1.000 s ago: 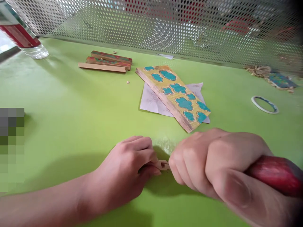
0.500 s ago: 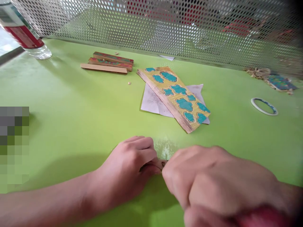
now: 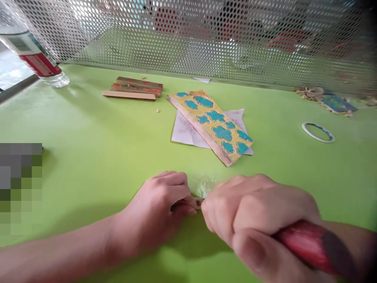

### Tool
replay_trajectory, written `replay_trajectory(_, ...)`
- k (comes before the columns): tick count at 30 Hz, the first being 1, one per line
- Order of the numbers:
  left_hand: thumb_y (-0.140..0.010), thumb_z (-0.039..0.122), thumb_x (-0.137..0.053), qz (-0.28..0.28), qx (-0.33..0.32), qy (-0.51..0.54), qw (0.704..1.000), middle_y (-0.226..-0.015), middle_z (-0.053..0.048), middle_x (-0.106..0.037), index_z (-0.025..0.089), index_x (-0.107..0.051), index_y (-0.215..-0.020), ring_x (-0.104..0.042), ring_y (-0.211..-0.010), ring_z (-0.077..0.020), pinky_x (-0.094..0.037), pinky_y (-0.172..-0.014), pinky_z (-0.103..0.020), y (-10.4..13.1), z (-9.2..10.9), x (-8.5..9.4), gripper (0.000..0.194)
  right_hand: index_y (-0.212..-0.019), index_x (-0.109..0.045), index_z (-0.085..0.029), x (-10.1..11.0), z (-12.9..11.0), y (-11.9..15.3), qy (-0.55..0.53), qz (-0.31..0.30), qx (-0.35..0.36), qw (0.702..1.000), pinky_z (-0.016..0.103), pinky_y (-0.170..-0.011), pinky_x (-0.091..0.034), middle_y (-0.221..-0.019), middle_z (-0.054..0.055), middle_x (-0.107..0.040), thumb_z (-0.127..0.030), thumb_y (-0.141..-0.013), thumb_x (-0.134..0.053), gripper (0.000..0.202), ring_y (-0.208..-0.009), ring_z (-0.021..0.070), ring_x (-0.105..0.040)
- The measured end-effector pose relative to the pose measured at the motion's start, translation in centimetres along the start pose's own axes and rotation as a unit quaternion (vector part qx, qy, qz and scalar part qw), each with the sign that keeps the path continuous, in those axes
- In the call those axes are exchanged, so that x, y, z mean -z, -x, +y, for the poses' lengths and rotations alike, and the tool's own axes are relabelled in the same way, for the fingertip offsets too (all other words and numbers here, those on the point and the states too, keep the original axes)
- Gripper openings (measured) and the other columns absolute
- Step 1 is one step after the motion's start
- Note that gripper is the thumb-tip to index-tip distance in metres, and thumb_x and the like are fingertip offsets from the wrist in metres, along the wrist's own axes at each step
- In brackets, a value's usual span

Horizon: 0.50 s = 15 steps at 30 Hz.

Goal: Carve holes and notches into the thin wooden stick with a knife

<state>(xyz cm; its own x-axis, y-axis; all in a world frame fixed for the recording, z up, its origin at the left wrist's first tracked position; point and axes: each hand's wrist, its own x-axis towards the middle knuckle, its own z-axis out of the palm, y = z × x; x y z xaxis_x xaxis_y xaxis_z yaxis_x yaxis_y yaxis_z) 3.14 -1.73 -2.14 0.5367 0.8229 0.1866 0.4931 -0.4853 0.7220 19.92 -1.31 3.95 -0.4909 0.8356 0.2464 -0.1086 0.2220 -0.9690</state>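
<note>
My left hand point(image 3: 161, 208) is closed around a small wooden piece point(image 3: 197, 203), whose end with a dark mark sticks out between my hands. Close to that end, my right hand point(image 3: 262, 216) is wrapped round a red handle point(image 3: 306, 243) with a dark butt. The working end of this tool is hidden behind my fingers. Beyond my hands a yellow board point(image 3: 212, 125) with blue-green cloud shapes lies slantwise on a sheet of white paper point(image 3: 182, 129).
Several wooden strips point(image 3: 129, 95) lie at the back left, near a water bottle point(image 3: 41, 63). To the right are a tape roll point(image 3: 318, 132) and a blue patterned piece with cord point(image 3: 337, 103). A perforated metal screen point(image 3: 176, 43) borders the green table point(image 3: 88, 157).
My right hand has turned and shifted slightly left, so more of the red handle shows. My left hand keeps its grip. The view has shifted a little.
</note>
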Motion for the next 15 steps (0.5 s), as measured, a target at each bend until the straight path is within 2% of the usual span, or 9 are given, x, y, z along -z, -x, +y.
replay_trajectory(3, -0.078, -0.001, -0.050, -0.002, 0.001, -0.010, 1.000, -0.065, 0.002, -0.044, 0.016, -0.049, -0.059, -0.037, -0.059, -0.0107, -0.033, -0.057, -0.024, 0.0, -0.1, -0.1, 0.026, -0.048, -0.030, -0.024, 0.4, -0.5, -0.4, 0.004, -0.015, 0.039, 0.999, 0.028, -0.036, -0.029, -0.043, -0.003, -0.028, -0.056, -0.089, -0.053, 0.057, -0.036, 0.0104, -0.030)
replay_trajectory(8, -0.078, -0.002, -0.052, -0.006, -0.001, 0.006, 1.000, -0.065, 0.003, -0.044, 0.016, -0.052, -0.061, -0.038, -0.059, -0.0101, -0.033, -0.057, -0.024, 0.0, -0.1, 0.0, 0.025, -0.045, -0.026, -0.022, 1.3, -0.6, -1.2, -0.029, -0.044, -0.096, 0.994, 0.028, -0.036, -0.031, -0.037, -0.004, -0.028, -0.066, -0.085, -0.052, 0.064, -0.034, 0.0101, -0.031)
replay_trajectory(10, -0.078, -0.002, -0.053, -0.007, -0.002, 0.015, 1.000, -0.065, 0.003, -0.044, 0.016, -0.052, -0.062, -0.039, -0.059, -0.0098, -0.033, -0.058, -0.023, 0.1, -0.1, 0.1, 0.025, -0.044, -0.026, -0.021, 1.4, -0.6, -1.2, -0.035, -0.043, -0.107, 0.993, 0.027, -0.036, -0.031, -0.036, -0.004, -0.028, -0.065, -0.085, -0.054, 0.065, -0.034, 0.0099, -0.031)
replay_trajectory(12, -0.079, -0.003, -0.054, -0.007, -0.001, 0.020, 1.000, -0.065, 0.003, -0.045, 0.016, -0.052, -0.062, -0.039, -0.060, -0.0097, -0.033, -0.059, -0.023, 0.1, -0.2, 0.0, 0.025, -0.046, -0.026, -0.022, 1.3, -0.4, -0.9, -0.033, -0.042, -0.080, 0.995, 0.028, -0.037, -0.032, -0.038, -0.004, -0.027, -0.062, -0.085, -0.055, 0.063, -0.036, 0.0103, -0.032)
replay_trajectory(15, -0.081, -0.001, -0.055, -0.006, -0.002, 0.020, 1.000, -0.068, 0.003, -0.046, 0.016, -0.052, -0.064, -0.040, -0.061, -0.0101, -0.033, -0.059, -0.024, 0.1, -0.2, -0.1, 0.024, -0.051, -0.031, -0.023, 1.1, 0.3, 0.1, -0.001, -0.034, 0.006, 0.999, 0.029, -0.040, -0.036, -0.045, -0.003, -0.031, -0.054, -0.091, -0.052, 0.055, -0.040, 0.0121, -0.037)
